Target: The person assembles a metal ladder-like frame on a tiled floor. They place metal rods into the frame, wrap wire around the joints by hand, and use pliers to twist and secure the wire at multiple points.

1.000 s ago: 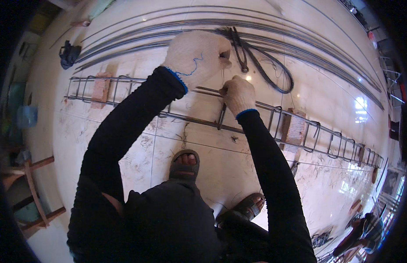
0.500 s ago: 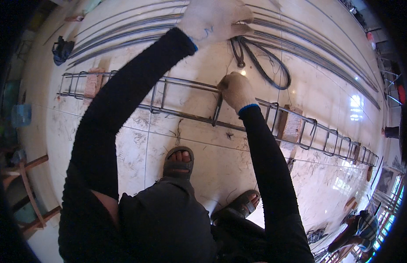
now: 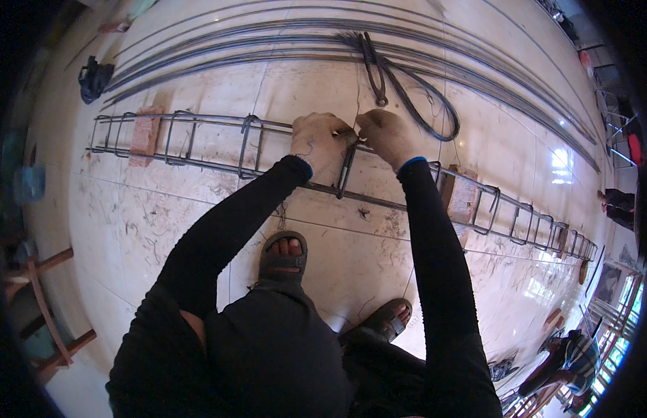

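A long cage of steel reinforcing bars with stirrups (image 3: 250, 150) lies across the floor in front of me. My left hand (image 3: 320, 143), in a pale glove, is closed at its far top bar, beside one stirrup (image 3: 346, 173). Opposite it, my gloved right hand (image 3: 390, 136) pinches at the same joint, fingertips almost meeting the left's. What the fingers grip is too small to make out. Just beyond the hands lie pincers (image 3: 376, 76) and a folded bundle of thin dark wire (image 3: 431, 115).
Wooden blocks (image 3: 146, 136) (image 3: 461, 198) prop up the cage. Long loose bars (image 3: 219, 45) run across the far floor, near a black plastic bag (image 3: 95, 79). My sandalled feet (image 3: 285, 258) stand close to the cage. Another person (image 3: 567, 369) is at the lower right.
My left hand has come back from the far wire bundle to the cage joint beside my right hand. The right hand has turned slightly and shifted right.
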The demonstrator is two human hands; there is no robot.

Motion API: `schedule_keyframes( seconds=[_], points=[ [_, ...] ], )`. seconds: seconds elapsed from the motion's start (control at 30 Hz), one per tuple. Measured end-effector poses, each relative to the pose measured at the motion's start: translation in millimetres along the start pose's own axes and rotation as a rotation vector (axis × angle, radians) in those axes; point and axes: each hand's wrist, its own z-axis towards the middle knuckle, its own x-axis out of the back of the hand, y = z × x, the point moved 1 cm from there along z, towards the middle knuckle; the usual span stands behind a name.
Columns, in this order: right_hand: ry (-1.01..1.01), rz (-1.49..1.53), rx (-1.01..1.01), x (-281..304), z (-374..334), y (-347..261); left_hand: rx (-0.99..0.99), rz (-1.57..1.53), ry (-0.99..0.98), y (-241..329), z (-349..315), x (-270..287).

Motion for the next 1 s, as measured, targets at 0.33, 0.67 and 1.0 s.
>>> schedule_keyframes(
  seconds=[0.33,0.67,1.0],
  points=[
    [0.167,-0.252,0.184,1,-21,42,0.014,0.038,0.078,-1,-4,-12],
    [0.341,-0.164,0.127,-26,-7,41,-0.108,0.183,0.112,20,-1,-6],
    [0.499,-0.140,0.323,-33,-26,46,0.121,-0.418,-0.014,10,15,-9]
  ],
)
